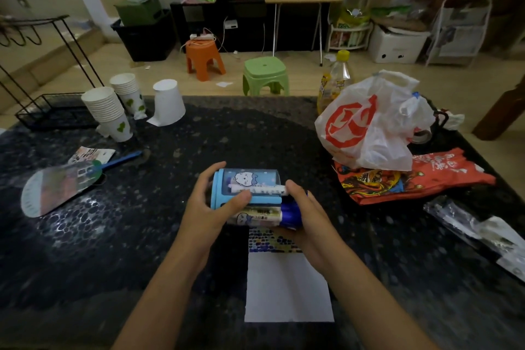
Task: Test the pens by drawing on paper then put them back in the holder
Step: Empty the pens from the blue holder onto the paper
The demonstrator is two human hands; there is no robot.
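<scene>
Blue plastic is what both hands close on: the pen holder [246, 187], a light-blue box with a clear, cat-printed window, lies on its side above the dark speckled table [255, 133], at the far end of the paper [288, 290]. The left hand [211, 206] wraps its left end, thumb across the front and fingers curled over the top. The right hand [305, 207] pinches at the open right end, where a white pen [257, 188] lies lengthwise behind the window; just below, dark-blue caps [291, 214] of other pens stick out against the palm.

The paper carries rows of small coloured marks only along its far edge [271, 240]; the rest is blank. So I judge this to be a changeover, one pen going in or coming out, and which of the two cannot be told. Either way the next move calls for a steady left grip while the right slides a pen along the holder's length.

How many pens are inside, and whether the right fingertips grip the white pen or merely rest on it, is hidden by the hand. The printed labels are too blurred to read
</scene>
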